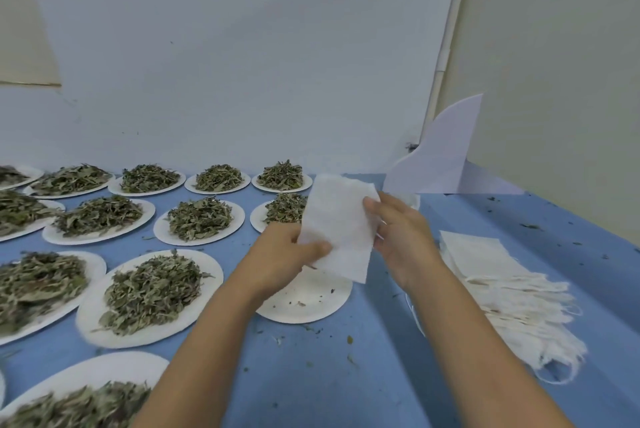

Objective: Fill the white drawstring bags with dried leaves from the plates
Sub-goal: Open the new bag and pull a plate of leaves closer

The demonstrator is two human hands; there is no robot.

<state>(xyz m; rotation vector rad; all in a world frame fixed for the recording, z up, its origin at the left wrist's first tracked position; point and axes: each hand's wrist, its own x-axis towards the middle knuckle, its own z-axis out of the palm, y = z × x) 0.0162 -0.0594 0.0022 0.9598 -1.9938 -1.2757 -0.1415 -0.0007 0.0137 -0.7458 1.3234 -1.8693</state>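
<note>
Left hand [289,251] and right hand [401,237] both pinch one white bag [341,227] mid-frame, above an almost bare plate [311,303]; leaf plates [152,296] fill the left.

Above a nearly bare plate [304,303] on a blue table [346,375], the left hand [280,254] and right hand [401,237] grip a white drawstring bag [339,227], leaf-heaped plates [152,292] left, stacked bags [502,275] right.

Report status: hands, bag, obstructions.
Left hand and right hand both grip one white bag, held over near-empty plate. Leaf plates to left, spare bags to right. No obstruction seen.
</note>
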